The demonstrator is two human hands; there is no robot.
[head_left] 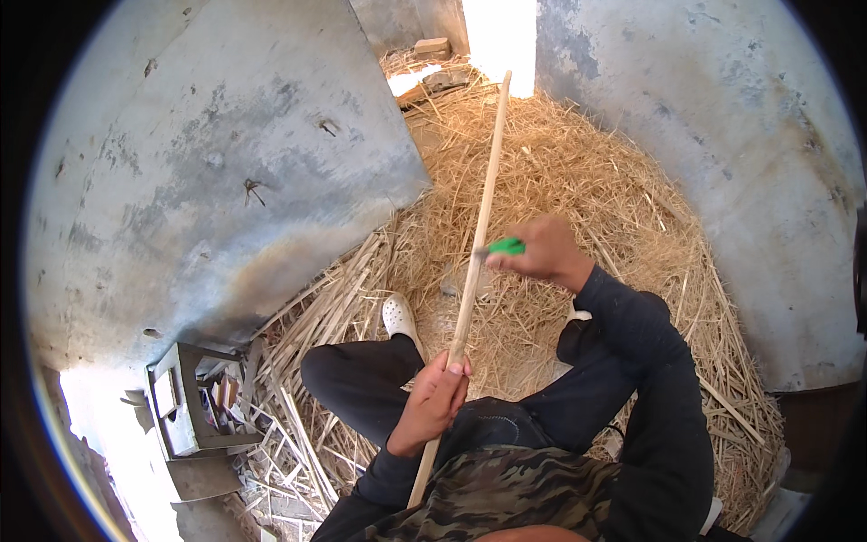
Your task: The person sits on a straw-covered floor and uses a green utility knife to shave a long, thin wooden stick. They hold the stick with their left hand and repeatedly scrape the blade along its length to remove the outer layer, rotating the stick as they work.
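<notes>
A long pale wooden pole runs from beside my lap up toward the bright doorway. My left hand is wrapped round its lower part, just in front of my lap. Farther up, my right hand grips a small tool with a green handle, most likely a knife. Its short grey end touches or nearly touches the pole's right side. Motion blur and my fingers hide the tool's exact shape.
Dry shavings cover the floor ahead and to the right. Split wood strips lie at the left, near a wooden box-like cabinet with odds and ends inside. Worn grey walls stand on both sides. Bricks lie by the doorway.
</notes>
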